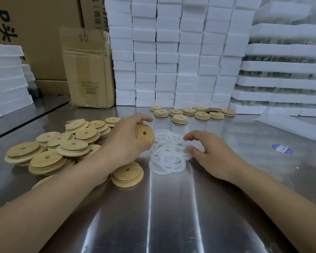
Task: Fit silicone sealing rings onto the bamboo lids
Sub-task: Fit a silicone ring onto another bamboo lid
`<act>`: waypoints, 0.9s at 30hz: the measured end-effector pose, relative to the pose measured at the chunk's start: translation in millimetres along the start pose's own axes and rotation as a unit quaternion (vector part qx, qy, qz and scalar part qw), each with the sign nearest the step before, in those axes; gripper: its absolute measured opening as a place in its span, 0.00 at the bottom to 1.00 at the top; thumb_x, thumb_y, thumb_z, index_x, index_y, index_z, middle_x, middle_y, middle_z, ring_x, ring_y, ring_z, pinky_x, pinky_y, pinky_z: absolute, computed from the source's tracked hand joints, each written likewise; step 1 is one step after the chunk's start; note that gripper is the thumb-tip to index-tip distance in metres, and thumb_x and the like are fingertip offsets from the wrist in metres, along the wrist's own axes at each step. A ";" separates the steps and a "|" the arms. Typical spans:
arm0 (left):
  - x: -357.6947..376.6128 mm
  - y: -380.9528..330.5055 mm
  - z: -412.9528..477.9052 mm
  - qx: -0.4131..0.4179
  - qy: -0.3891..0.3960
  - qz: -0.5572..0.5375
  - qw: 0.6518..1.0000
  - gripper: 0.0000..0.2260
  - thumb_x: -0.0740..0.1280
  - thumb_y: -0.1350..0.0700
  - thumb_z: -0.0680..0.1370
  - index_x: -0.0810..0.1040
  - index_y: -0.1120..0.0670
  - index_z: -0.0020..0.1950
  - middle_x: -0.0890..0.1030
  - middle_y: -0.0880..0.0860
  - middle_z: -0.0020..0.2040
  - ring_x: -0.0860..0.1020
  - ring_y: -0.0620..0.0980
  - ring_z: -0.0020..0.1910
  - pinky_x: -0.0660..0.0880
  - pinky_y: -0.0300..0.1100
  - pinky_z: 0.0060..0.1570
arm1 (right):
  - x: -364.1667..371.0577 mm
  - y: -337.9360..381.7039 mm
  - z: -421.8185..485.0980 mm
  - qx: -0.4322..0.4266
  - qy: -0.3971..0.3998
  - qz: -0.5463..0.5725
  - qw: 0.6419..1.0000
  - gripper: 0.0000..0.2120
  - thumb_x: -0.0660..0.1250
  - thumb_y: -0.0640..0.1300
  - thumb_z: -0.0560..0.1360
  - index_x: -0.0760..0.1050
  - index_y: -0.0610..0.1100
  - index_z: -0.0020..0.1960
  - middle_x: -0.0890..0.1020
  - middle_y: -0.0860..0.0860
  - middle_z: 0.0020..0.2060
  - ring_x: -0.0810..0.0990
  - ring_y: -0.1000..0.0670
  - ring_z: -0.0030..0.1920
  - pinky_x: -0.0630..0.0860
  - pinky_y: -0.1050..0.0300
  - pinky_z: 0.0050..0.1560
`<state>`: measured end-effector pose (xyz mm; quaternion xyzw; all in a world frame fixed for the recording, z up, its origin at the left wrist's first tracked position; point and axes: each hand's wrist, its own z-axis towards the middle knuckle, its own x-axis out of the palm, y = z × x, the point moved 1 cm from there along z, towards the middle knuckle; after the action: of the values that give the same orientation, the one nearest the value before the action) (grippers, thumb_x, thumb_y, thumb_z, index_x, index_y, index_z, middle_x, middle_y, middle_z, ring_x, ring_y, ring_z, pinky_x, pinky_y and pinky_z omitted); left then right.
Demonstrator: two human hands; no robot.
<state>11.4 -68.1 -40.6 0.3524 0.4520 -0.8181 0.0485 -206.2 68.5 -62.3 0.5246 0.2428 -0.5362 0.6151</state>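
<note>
My left hand [125, 139] grips a round bamboo lid [146, 134] with a centre hole, held tilted just above the table. Right of it lies a loose pile of translucent white silicone rings [167, 156]. My right hand [211, 152] rests on the right edge of that pile, fingers curled down onto the rings; whether it pinches one I cannot tell. A heap of bare bamboo lids [49, 152] lies at the left, with one lid [127, 175] near my left wrist. Several lids with rings fitted [190, 113] stand in rows at the back.
The work surface is a shiny steel table [171, 216]. Stacked white foam blocks [171, 61] form a wall behind. A worn cardboard box [88, 70] stands at the back left. A blue sticker [282, 148] is on the table at the right.
</note>
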 end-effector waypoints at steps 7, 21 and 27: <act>8.3 -11.7 -6.5 -0.065 0.041 -0.168 0.983 0.36 0.83 0.66 0.69 0.77 0.38 0.68 0.81 0.50 0.61 0.84 0.53 0.57 0.83 0.49 0.58 | -0.4 -5.4 2.6 0.052 0.004 0.135 0.989 0.18 0.76 0.44 0.77 0.79 0.55 0.65 0.83 0.54 0.51 0.82 0.54 0.54 0.73 0.62 0.55; 15.1 -22.9 -13.8 -0.132 0.075 -0.405 0.902 0.22 0.70 0.71 0.79 0.84 0.47 0.64 0.83 0.67 0.63 0.85 0.63 0.61 0.87 0.50 0.51 | -32.9 17.5 -2.6 -0.036 -0.131 0.229 0.964 0.09 0.75 0.50 0.78 0.84 0.50 0.41 0.84 0.56 0.37 0.79 0.57 0.40 0.71 0.70 0.40; 16.5 -30.8 -18.4 -0.078 0.120 -0.374 0.916 0.19 0.68 0.69 0.82 0.83 0.51 0.68 0.89 0.57 0.56 0.88 0.57 0.56 0.87 0.47 0.48 | -47.5 32.7 -9.4 -0.101 -0.075 0.282 0.951 0.08 0.75 0.50 0.79 0.85 0.52 0.41 0.84 0.59 0.38 0.80 0.61 0.39 0.71 0.71 0.40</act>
<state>-3.4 -31.8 -35.4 0.2484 0.6158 -0.6899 -0.2882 -188.3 92.1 -11.9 0.4653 0.0911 -0.3515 0.8072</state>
